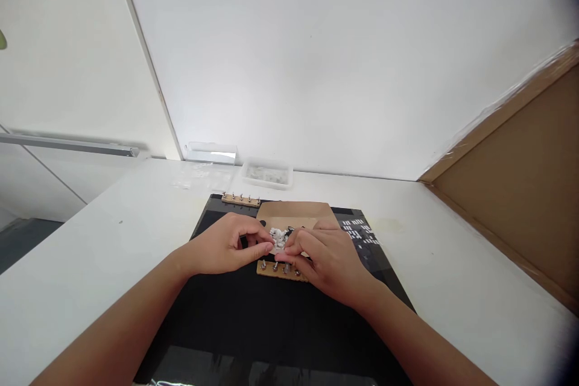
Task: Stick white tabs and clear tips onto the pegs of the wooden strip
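Observation:
My left hand point(235, 245) has its thumb and fingertips brought together beside a small heap of white bits point(278, 237). Whatever those fingertips hold is too small to name. Close by on the right, my right hand point(319, 256) is closed in a pinch just above a tan strip with metal studs point(266, 268); what it pinches is hidden. The white bits and a few dark ones lie on a brown sheet or shallow tray point(294, 210), partly covered by my right hand. All this rests on a glossy black board point(271, 319).
A second studded strip point(240, 199) lies at the board's far left edge. Small white pieces point(355, 232) are spread at the board's right. Behind stand a clear plastic box point(268, 174) and clear plastic bags point(203, 175). A brown-edged panel point(506, 193) rises at right.

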Demonstrator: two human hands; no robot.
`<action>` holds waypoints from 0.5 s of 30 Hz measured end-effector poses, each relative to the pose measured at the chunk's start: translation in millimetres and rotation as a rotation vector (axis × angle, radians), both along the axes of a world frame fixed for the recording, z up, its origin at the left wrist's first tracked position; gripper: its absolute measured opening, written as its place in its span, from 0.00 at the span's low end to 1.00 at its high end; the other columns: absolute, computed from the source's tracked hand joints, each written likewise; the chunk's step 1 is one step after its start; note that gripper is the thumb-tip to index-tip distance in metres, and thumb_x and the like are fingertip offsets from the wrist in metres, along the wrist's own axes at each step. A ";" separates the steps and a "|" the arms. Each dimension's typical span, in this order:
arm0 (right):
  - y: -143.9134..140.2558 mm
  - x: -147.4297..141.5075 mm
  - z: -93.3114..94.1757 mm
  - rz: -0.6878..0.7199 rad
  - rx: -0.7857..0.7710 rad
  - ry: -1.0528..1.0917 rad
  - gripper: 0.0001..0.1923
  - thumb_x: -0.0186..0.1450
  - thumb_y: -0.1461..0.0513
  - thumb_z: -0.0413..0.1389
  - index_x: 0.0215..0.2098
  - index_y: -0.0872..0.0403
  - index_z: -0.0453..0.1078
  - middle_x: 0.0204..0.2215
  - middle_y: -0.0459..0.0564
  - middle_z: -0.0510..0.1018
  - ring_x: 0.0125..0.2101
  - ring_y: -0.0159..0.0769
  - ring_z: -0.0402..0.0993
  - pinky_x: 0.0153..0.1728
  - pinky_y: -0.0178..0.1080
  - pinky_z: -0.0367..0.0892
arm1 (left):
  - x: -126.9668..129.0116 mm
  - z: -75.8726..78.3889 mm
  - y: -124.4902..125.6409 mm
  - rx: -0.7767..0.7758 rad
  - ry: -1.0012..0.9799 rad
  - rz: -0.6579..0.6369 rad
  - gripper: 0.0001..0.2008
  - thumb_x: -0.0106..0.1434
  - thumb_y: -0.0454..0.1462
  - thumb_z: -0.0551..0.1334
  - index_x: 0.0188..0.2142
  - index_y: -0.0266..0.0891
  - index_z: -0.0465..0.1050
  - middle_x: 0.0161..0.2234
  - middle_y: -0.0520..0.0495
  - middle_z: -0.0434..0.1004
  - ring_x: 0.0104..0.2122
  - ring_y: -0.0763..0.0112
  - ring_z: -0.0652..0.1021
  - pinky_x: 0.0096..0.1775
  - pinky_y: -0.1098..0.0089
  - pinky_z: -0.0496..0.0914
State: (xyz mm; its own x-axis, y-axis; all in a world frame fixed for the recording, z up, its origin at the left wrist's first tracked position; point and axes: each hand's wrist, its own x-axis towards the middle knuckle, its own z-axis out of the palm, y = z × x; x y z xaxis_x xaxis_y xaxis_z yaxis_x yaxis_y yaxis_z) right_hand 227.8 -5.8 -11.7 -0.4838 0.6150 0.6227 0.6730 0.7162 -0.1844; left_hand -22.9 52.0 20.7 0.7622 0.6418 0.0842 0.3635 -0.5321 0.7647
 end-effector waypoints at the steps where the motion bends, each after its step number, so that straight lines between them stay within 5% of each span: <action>1: -0.5 -0.4 0.6 0.003 -0.001 -0.011 0.16 0.77 0.53 0.59 0.35 0.52 0.65 0.31 0.39 0.84 0.27 0.30 0.77 0.36 0.39 0.56 | 0.1 -0.5 -0.2 -0.026 -0.015 -0.010 0.11 0.73 0.42 0.63 0.44 0.40 0.84 0.34 0.49 0.82 0.29 0.75 0.74 0.28 0.75 0.64; 15: -3.6 -0.5 5.9 -0.046 0.106 -0.079 0.19 0.78 0.53 0.56 0.31 0.52 0.70 0.26 0.44 0.83 0.24 0.29 0.75 0.33 0.37 0.59 | 5.2 -9.2 -3.5 -0.366 -0.174 0.037 0.13 0.72 0.46 0.67 0.44 0.41 0.86 0.39 0.46 0.84 0.30 0.74 0.80 0.31 0.75 0.74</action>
State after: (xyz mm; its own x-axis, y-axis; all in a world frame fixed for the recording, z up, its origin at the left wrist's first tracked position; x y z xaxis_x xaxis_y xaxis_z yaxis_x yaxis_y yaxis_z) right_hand 227.2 -9.3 -5.8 -0.5069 0.5705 0.6462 0.7147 0.6972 -0.0549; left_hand -17.7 48.4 11.5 0.7325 0.6801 -0.0294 0.2257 -0.2019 0.9531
